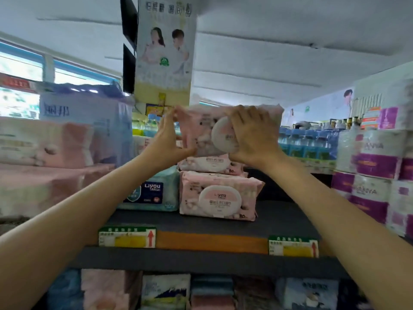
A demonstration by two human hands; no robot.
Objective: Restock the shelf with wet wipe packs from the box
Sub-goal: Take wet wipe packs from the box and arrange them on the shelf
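Hovering above a two-high stack of pink packs (pixel 220 193) on the shelf (pixel 279 218), the pink wet wipe pack (pixel 201 130) sits clamped at both ends by left hand (pixel 166 135) and right hand (pixel 250 135). Each grip curls around a soft end; an off-centre release would likely slide the pack off or topple the stack toward the blue pack (pixel 154 193).

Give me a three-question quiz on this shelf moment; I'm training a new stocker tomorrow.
1. True or false: both hands hold the pink wet wipe pack.
2. What lies directly under the held pack?
A. a pile of pink packs
B. purple tissue rolls
C. bare shelf
3. Fill in: beside the pile of pink packs, to the left as the camera sees it, lies a ____-coloured Liyou pack.

Key:
1. True: the left hand grips its left end, and the right hand covers its round lid.
2. A
3. Blue
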